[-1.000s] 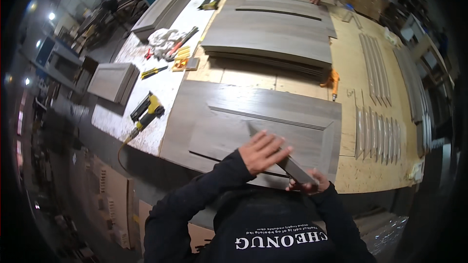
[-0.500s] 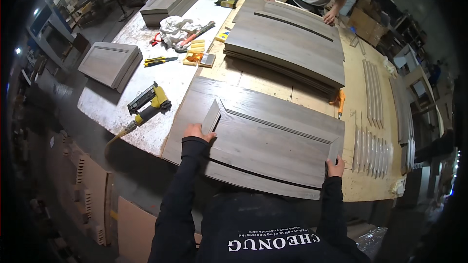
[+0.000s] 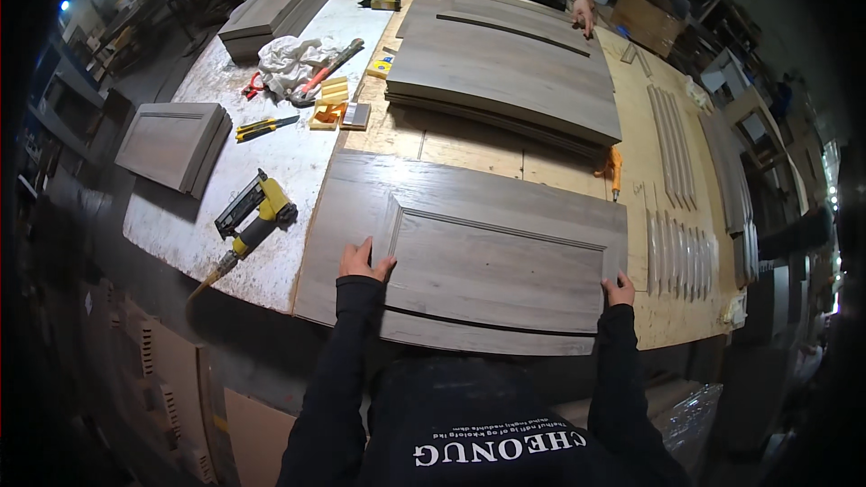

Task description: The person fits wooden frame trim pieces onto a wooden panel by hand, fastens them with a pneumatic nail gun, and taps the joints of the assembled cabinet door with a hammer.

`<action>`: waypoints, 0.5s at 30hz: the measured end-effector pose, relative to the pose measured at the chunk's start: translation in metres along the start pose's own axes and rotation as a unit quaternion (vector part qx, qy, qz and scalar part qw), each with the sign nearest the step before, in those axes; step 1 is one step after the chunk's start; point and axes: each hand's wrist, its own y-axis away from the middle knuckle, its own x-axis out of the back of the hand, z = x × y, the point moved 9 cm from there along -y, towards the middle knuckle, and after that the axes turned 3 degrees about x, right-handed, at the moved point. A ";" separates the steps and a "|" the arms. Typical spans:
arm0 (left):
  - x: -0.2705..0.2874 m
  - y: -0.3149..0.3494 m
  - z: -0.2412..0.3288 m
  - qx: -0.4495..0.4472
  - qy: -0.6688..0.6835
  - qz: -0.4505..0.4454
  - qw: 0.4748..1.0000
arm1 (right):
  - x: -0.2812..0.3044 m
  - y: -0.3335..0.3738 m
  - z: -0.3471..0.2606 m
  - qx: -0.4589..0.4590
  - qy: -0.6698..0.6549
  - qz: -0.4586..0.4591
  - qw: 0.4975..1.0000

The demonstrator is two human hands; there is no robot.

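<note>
A grey wood-grain panel (image 3: 347, 189) lies near me on the table, with a raised moulding frame (image 3: 501, 230) showing on three sides. A dark line runs along the panel's near side. My left hand (image 3: 365, 261) rests at the lower end of the frame's left strip, thumb by the strip and fingers apart on the panel. Opposite it, my right hand (image 3: 620, 289) touches the lower end of the right strip, thumb and forefinger apart. Beyond the panel, similar grey panels (image 3: 514, 68) are stacked, the top one bearing a dark slot.
A nail gun (image 3: 257, 215) with a hose lies left on the white tabletop (image 3: 167, 216). Near it are a utility knife (image 3: 267, 128), a hammer (image 3: 329, 72), a rag (image 3: 293, 63) and small panels (image 3: 171, 144). An orange-handled tool (image 3: 615, 169) and moulding strips (image 3: 672, 144) lie right. A co-worker's hands (image 3: 585, 13) touch the stack.
The left moulding strip, tilted up before, now lies flat in line with the frame. My left hand has loosened its grip on it. The whole view has shifted slightly.
</note>
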 end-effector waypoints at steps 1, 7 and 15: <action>0.001 0.001 0.000 0.007 0.008 0.001 1.000 | 0.000 0.003 -0.007 -0.013 -0.011 -0.009 1.000; -0.001 0.000 -0.003 0.004 0.018 0.001 1.000 | -0.003 0.007 -0.018 -0.018 -0.096 -0.023 0.995; -0.004 -0.026 0.020 -0.001 -0.010 -0.053 0.999 | -0.015 -0.036 -0.007 0.032 0.032 0.051 0.998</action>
